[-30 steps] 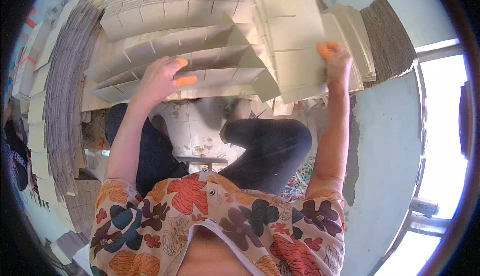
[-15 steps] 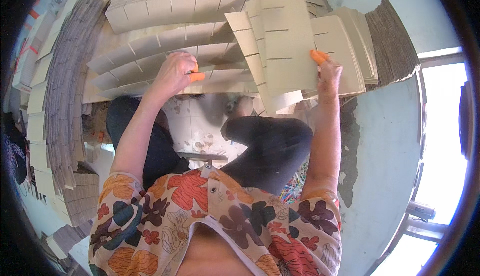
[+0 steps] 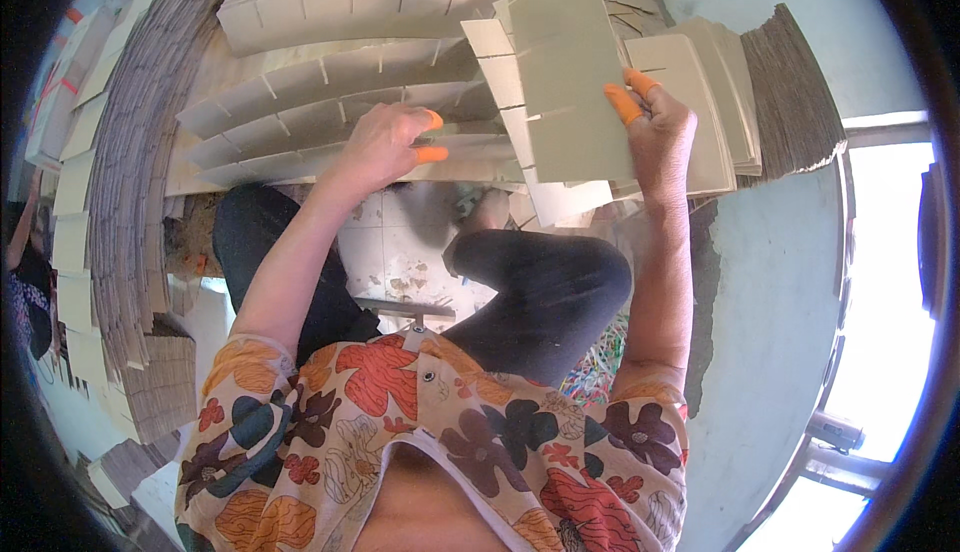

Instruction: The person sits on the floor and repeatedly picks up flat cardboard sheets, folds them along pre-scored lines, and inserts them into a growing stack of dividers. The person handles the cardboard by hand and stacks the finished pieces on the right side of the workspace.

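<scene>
My right hand (image 3: 662, 137), with orange covers on its fingertips, grips the right edge of a slotted cardboard strip (image 3: 568, 72). The strip is held up at a tilt over other loose strips (image 3: 525, 167). My left hand (image 3: 390, 142) is apart from it, with orange-covered thumb and forefinger spread and nothing between them. It hovers over the near one of several slotted cardboard strips (image 3: 330, 77) standing on edge in curved rows, their slots upward. Right of my right hand lies a pile of flat cardboard strips (image 3: 680, 102), partly hidden by the raised one.
A tall stack of cardboard strips (image 3: 150, 142) runs along the left, and another stack (image 3: 360, 2) lies at the back. A dense grey-edged stack (image 3: 790, 97) leans at the far right beside a pale wall (image 3: 770, 282). Below are my legs (image 3: 540, 292) and a tiled floor (image 3: 400, 242).
My left hand has moved right, and its thumb and forefinger have spread apart. My right hand has turned the cardboard strip so its face tilts and its slots show less.
</scene>
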A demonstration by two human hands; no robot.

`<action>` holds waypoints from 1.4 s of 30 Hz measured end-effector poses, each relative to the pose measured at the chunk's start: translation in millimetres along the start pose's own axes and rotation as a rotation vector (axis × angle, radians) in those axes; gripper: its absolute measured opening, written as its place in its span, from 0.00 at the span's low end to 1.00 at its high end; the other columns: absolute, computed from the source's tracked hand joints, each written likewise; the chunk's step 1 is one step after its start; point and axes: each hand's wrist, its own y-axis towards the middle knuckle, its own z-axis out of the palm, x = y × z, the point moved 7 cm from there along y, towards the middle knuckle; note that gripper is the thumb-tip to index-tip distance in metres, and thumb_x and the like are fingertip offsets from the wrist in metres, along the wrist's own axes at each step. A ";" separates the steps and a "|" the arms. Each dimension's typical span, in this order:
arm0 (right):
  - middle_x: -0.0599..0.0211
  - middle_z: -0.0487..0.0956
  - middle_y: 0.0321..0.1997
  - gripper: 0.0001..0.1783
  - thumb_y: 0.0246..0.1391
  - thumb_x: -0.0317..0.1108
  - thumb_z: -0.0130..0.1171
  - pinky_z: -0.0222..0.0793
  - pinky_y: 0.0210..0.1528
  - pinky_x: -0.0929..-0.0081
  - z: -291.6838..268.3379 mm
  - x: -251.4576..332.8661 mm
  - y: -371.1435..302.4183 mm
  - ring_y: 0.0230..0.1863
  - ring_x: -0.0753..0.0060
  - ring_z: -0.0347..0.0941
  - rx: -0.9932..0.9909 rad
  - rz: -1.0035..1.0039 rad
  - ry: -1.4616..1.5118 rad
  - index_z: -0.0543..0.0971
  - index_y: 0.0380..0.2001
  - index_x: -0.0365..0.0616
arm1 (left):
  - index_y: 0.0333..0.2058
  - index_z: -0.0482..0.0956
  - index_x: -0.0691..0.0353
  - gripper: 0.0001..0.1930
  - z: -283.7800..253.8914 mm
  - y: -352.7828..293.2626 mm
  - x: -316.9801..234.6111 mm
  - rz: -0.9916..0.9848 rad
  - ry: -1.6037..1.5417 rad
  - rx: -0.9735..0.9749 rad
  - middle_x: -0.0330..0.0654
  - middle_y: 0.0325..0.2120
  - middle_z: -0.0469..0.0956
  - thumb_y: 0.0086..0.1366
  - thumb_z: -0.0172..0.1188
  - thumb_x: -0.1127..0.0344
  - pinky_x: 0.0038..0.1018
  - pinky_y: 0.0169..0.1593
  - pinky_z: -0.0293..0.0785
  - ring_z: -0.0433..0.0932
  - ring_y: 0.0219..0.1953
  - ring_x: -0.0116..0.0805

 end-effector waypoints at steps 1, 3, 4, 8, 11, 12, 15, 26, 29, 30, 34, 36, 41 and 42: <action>0.51 0.82 0.28 0.17 0.49 0.32 0.67 0.72 0.30 0.78 5.2 -2.3 -0.3 0.25 0.75 0.78 -0.034 -0.065 0.072 0.80 0.40 0.33 | 0.37 0.79 0.62 0.16 2.8 1.3 -0.3 -0.004 -0.006 0.015 0.49 0.33 0.80 0.52 0.67 0.59 0.40 0.40 0.74 0.78 0.36 0.50; 0.53 0.82 0.28 0.17 0.48 0.32 0.67 0.72 0.29 0.76 20.4 4.0 -2.1 0.25 0.76 0.78 0.032 -0.082 0.015 0.80 0.40 0.34 | 0.36 0.79 0.61 0.14 9.0 2.2 -1.1 -0.008 -0.005 0.040 0.49 0.33 0.80 0.53 0.67 0.60 0.41 0.38 0.74 0.78 0.34 0.50; 0.53 0.82 0.28 0.17 0.48 0.32 0.67 0.72 0.28 0.76 28.4 8.5 -3.4 0.25 0.76 0.78 0.064 -0.091 -0.014 0.81 0.40 0.34 | 0.36 0.79 0.60 0.13 12.4 1.9 -1.3 -0.009 0.003 0.050 0.49 0.32 0.80 0.54 0.66 0.61 0.41 0.37 0.75 0.78 0.34 0.50; 0.48 0.81 0.30 0.16 0.48 0.30 0.66 0.72 0.28 0.72 44.7 15.2 -10.1 0.26 0.62 0.79 0.112 -0.143 -0.045 0.80 0.40 0.32 | 0.33 0.79 0.60 0.10 24.6 6.2 -3.0 -0.010 0.015 0.069 0.50 0.28 0.79 0.54 0.65 0.64 0.41 0.35 0.74 0.78 0.32 0.51; 0.45 0.80 0.32 0.15 0.49 0.29 0.65 0.72 0.29 0.70 50.1 16.2 -8.8 0.27 0.55 0.79 0.157 -0.126 -0.006 0.80 0.39 0.31 | 0.32 0.79 0.60 0.09 25.9 5.9 -0.8 -0.055 0.013 0.060 0.51 0.25 0.77 0.53 0.64 0.65 0.41 0.33 0.73 0.78 0.30 0.51; 0.45 0.80 0.32 0.15 0.49 0.29 0.65 0.72 0.29 0.69 51.2 18.3 -7.7 0.28 0.55 0.79 0.151 -0.138 0.026 0.80 0.39 0.31 | 0.32 0.79 0.60 0.09 26.1 6.5 -0.4 -0.060 0.014 0.057 0.51 0.25 0.77 0.53 0.64 0.65 0.41 0.33 0.73 0.78 0.30 0.51; 0.45 0.80 0.33 0.14 0.48 0.28 0.64 0.72 0.31 0.67 49.7 18.3 -4.8 0.29 0.53 0.79 0.235 0.011 -0.006 0.80 0.39 0.32 | 0.31 0.79 0.60 0.08 26.8 7.7 1.6 -0.067 0.010 0.040 0.52 0.23 0.76 0.53 0.64 0.65 0.42 0.33 0.72 0.77 0.29 0.51; 0.46 0.78 0.30 0.11 0.47 0.27 0.63 0.73 0.31 0.66 102.5 17.1 -11.9 0.30 0.49 0.77 0.277 -0.283 -0.037 0.80 0.35 0.33 | 0.28 0.78 0.61 0.07 28.3 10.8 3.5 -0.055 -0.043 -0.022 0.52 0.22 0.76 0.52 0.64 0.65 0.43 0.32 0.71 0.77 0.27 0.52; 0.45 0.79 0.30 0.13 0.47 0.28 0.64 0.72 0.31 0.66 117.4 12.3 -14.0 0.30 0.48 0.77 0.309 -0.324 -0.045 0.80 0.36 0.32 | 0.28 0.78 0.61 0.07 32.8 12.0 7.8 -0.064 -0.026 -0.017 0.52 0.22 0.76 0.52 0.64 0.65 0.43 0.32 0.71 0.77 0.27 0.52; 0.45 0.78 0.30 0.12 0.47 0.28 0.64 0.72 0.31 0.65 121.2 13.4 -14.9 0.30 0.47 0.77 0.326 -0.331 -0.043 0.80 0.36 0.32 | 0.28 0.78 0.60 0.07 32.9 12.2 9.1 -0.068 -0.030 -0.025 0.52 0.22 0.76 0.52 0.64 0.65 0.43 0.32 0.71 0.77 0.27 0.52; 0.45 0.77 0.27 0.12 0.48 0.27 0.63 0.71 0.30 0.62 124.4 17.3 -14.8 0.29 0.45 0.75 0.341 -0.303 -0.144 0.79 0.36 0.31 | 0.28 0.78 0.60 0.07 32.5 14.7 10.9 -0.072 -0.018 -0.031 0.52 0.22 0.76 0.52 0.65 0.65 0.43 0.32 0.71 0.77 0.27 0.52; 0.45 0.77 0.26 0.12 0.48 0.27 0.63 0.70 0.29 0.61 122.1 18.8 -16.5 0.28 0.44 0.75 0.341 -0.241 -0.145 0.78 0.36 0.31 | 0.28 0.78 0.60 0.08 32.5 15.3 10.6 -0.068 -0.021 -0.022 0.51 0.22 0.76 0.52 0.65 0.65 0.43 0.32 0.71 0.77 0.28 0.52; 0.46 0.76 0.28 0.12 0.47 0.27 0.63 0.69 0.29 0.60 116.8 20.5 -24.6 0.28 0.44 0.74 0.297 -0.353 -0.072 0.78 0.36 0.32 | 0.28 0.78 0.60 0.08 36.8 13.3 12.9 -0.047 -0.065 -0.019 0.50 0.22 0.76 0.52 0.65 0.65 0.43 0.32 0.72 0.77 0.28 0.51; 0.46 0.76 0.29 0.12 0.46 0.26 0.63 0.69 0.29 0.60 117.5 18.1 -26.6 0.28 0.44 0.74 0.307 -0.360 -0.070 0.78 0.36 0.32 | 0.27 0.78 0.60 0.07 36.7 13.1 12.4 -0.050 -0.063 -0.019 0.50 0.22 0.76 0.52 0.65 0.65 0.42 0.31 0.72 0.77 0.28 0.51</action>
